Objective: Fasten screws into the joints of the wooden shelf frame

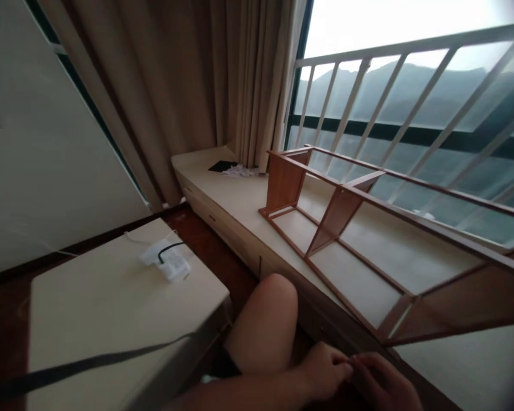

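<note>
"While the left hand (325, 370) sits beside the right hand (385, 381), what's gripped?"
"Fingers bent, nearly closed — can't tell if anything's held."
"Wooden rack (332, 220)?"
"On the ledge (240, 200) — one o'clock from the hands."

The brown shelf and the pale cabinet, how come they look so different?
The brown shelf is an open frame with panels; the pale cabinet has a broad, solid top. The brown shelf lies on its side on the window ledge; the pale cabinet sits lower. Both have straight edges.
</note>
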{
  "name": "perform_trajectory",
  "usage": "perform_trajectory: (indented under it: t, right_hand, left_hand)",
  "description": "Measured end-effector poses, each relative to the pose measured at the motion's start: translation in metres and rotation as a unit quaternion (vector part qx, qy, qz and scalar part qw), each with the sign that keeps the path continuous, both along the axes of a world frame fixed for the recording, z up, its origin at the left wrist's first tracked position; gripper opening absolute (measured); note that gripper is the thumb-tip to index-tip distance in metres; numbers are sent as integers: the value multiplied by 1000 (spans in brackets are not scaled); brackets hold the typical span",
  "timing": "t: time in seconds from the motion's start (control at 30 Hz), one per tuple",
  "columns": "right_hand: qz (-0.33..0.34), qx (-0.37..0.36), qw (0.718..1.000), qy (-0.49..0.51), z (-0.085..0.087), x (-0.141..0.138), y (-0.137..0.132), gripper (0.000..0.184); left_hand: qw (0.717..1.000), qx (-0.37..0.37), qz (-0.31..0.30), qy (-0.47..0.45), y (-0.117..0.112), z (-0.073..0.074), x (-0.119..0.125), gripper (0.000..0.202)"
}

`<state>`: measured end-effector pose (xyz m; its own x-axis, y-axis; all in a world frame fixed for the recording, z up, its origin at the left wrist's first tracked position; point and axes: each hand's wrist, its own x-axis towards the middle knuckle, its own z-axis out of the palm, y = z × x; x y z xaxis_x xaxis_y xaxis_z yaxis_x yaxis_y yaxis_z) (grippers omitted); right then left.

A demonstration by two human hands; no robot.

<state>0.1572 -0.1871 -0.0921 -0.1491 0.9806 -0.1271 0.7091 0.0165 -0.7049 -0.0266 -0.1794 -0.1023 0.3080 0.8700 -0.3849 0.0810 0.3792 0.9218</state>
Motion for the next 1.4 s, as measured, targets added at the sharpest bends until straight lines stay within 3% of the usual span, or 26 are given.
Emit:
perform_trajectory:
  t: [0.07, 0.13, 0.3, 0.43, 0.6, 0.7, 0.77, 0.8, 0.83, 0.93, 1.0, 1.17, 1.4]
  right_hand:
    - [-67, -50, 996, 32, 11, 1, 2, 44]
    - [-83, -94, 990, 59, 19, 0, 9, 49]
    - [28, -116, 985, 123, 22, -19, 32, 45]
    - [107, -70, 977, 168, 26, -40, 45, 44]
    - [109, -6, 964, 242, 37, -61, 54, 39]
    - [54, 30, 962, 267, 33, -64, 60, 44]
    - [17, 50, 961, 270, 27, -63, 63, 46]
    - [3, 56, 961, 270, 24, -62, 64, 46]
    - [-8, 60, 962, 267, 21, -60, 65, 47]
    - [-30, 67, 964, 256, 14, -53, 65, 48]
    - [-44, 70, 965, 248, 12, -47, 62, 48]
    - [-88, 70, 968, 224, 14, -26, 48, 49]
    - [-103, 53, 971, 211, 22, -8, 20, 49]
  left_hand:
    - [1000, 9, 8, 11, -3, 5, -1, 41]
    - [998, 37, 12, 45, -2, 9, -6, 39]
    - [986, 92, -26, 140, 6, 25, -35, 37]
    - [968, 148, -80, 186, 10, 58, -60, 41]
    - [919, 282, -77, 264, 18, 101, -101, 28]
    - [872, 293, 18, 392, 30, 117, -156, 27]
    - [808, 265, 91, 518, 37, 123, -204, 27]
    - [768, 228, 119, 586, 38, 126, -228, 28]
    - [750, 201, 142, 614, 37, 127, -251, 30]
    - [724, 135, 175, 654, 24, 128, -308, 31]
    - [714, 88, 183, 671, 13, 126, -331, 30]
    - [686, 8, 194, 701, 3, 115, -355, 34]
    - [664, -11, 177, 726, 1, 100, -367, 39]
